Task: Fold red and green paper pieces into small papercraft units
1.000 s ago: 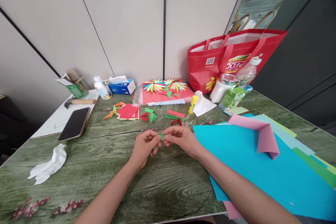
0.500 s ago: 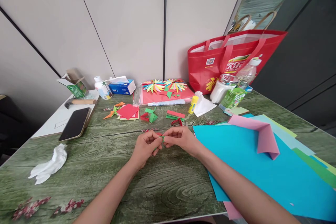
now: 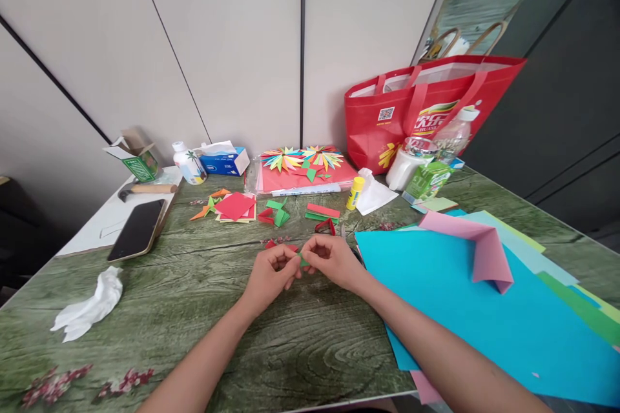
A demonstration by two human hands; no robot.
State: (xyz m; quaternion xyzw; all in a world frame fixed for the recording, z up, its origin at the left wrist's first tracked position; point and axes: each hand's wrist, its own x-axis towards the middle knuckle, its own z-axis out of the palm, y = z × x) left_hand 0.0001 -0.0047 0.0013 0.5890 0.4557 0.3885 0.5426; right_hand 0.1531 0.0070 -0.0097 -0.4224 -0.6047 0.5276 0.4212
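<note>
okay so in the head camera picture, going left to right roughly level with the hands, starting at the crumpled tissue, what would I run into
Crumpled tissue → phone → left hand → green paper → right hand → folded pink paper.

Left hand (image 3: 269, 273) and right hand (image 3: 335, 262) close together over the wood-grained tabletop (image 3: 320, 348), both pinching a small green paper piece (image 3: 303, 261)! Beyond them, a yellow glue stick (image 3: 355, 193) stands upright beside a white tissue (image 3: 376, 193), a red bag (image 3: 371, 139) behind.
</note>
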